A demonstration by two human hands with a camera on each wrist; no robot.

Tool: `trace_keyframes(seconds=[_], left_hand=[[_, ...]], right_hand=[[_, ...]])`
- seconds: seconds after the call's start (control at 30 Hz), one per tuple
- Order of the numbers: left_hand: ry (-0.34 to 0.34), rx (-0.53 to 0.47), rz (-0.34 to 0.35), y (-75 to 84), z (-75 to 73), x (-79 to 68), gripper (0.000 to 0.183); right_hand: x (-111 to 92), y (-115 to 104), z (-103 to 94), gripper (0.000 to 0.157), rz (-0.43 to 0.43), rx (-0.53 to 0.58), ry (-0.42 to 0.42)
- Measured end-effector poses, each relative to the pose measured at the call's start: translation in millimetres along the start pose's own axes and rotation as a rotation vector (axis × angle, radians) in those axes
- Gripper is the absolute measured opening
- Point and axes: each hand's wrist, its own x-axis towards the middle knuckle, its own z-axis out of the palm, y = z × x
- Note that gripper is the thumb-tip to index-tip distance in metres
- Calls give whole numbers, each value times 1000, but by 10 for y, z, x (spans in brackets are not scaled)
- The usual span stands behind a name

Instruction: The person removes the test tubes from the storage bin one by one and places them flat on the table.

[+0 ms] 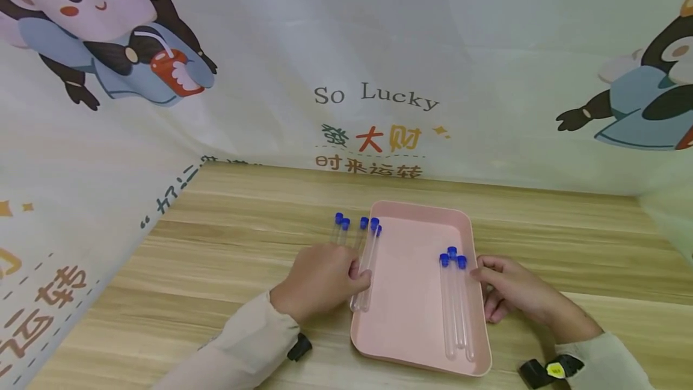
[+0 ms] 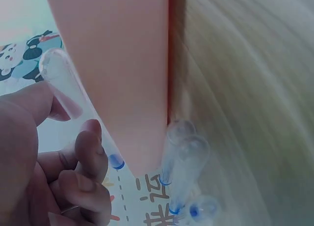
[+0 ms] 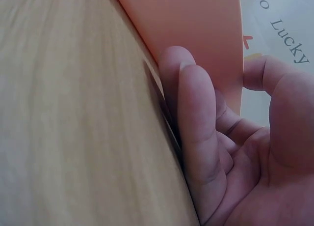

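Note:
Thumb and fingers of my left hand (image 1: 323, 278) close around a clear test tube (image 2: 83, 91) with a blue cap, at the tray's left rim. In the head view another blue cap (image 1: 379, 231) shows right beside it. Three similar capped tubes (image 2: 190, 155) lie on the table outside the tray wall, partly hidden by my left hand in the head view. The pink tray (image 1: 403, 318) holds three more tubes (image 1: 460, 312) along its right side, caps toward the far end. My right hand (image 1: 517, 290) grips the tray's right edge, thumb at the rim and fingers against the outer wall (image 3: 206, 27).
The tray stands on a wood-grain table (image 1: 216, 245). A printed cloth (image 1: 271, 47) with cartoon figures and lettering rises behind the table and along its sides. Black straps with small devices (image 1: 549, 372) sit at both wrists.

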Motion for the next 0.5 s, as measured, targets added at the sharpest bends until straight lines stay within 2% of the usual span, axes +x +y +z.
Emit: trace_keyframes(seconds=[0.13, 0.5], left_hand=[[6, 6, -12, -40, -4, 3, 40], [-32, -35, -91, -197, -30, 23, 39]], right_hand=[[-1, -4, 1, 34, 4, -1, 8], [-2, 14, 12, 35, 6, 6, 8]])
